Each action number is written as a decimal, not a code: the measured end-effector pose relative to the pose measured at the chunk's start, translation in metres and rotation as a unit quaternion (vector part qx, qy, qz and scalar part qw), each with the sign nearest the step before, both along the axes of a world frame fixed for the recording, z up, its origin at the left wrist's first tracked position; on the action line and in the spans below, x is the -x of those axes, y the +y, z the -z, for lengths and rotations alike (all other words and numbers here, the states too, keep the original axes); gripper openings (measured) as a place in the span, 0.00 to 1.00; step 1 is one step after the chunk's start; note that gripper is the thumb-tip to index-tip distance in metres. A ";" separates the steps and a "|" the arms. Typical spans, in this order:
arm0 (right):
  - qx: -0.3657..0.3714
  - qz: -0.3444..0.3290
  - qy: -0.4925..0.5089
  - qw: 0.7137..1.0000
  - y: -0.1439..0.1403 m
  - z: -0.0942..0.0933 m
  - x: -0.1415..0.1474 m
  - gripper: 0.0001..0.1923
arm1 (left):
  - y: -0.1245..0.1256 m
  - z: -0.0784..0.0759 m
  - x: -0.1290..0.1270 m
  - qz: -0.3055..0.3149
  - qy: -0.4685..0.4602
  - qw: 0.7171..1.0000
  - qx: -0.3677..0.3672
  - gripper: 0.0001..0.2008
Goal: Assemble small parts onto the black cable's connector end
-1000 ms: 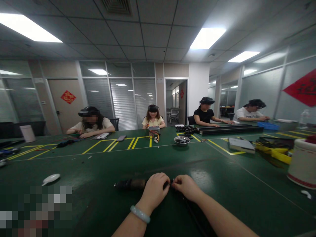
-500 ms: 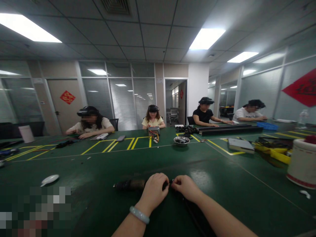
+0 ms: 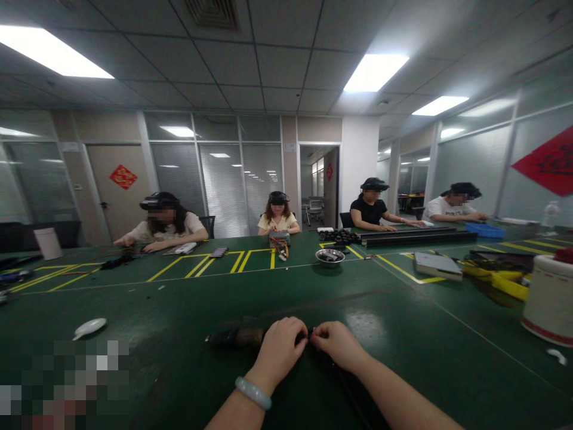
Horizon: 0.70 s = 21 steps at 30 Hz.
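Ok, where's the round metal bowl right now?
In the head view, the round metal bowl sits mid-table on the green table, far beyond both hands, just right of the yellow floor-tape lines.

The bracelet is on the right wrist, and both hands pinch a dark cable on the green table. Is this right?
Not quite. The head view shows the bracelet on the left wrist. Otherwise yes: left hand and right hand pinch the dark cable on the green table.

Both forearms enter from the lower edge and converge toward the centre. The left hand (image 3: pixel 281 346) is curled, knuckles up, fingers closed in a pinch; its wrist bears a pale bangle. The right hand (image 3: pixel 336 343) mirrors it, fingertips pinched. The two hands' fingertips meet at the midline.
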State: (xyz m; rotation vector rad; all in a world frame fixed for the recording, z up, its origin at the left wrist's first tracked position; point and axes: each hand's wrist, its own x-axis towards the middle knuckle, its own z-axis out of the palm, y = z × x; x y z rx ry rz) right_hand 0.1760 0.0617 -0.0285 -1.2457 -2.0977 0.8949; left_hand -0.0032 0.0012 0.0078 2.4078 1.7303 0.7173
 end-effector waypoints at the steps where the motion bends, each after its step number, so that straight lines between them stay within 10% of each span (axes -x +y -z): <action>1: -0.005 0.004 -0.002 1.000 -0.002 -0.001 0.001 0.10 | 0.001 0.001 0.000 0.000 0.001 1.000 -0.001 0.06; 21: 0.028 0.001 0.035 0.999 0.002 0.003 0.004 0.11 | 0.003 0.003 0.002 0.000 -0.012 1.000 -0.005 0.05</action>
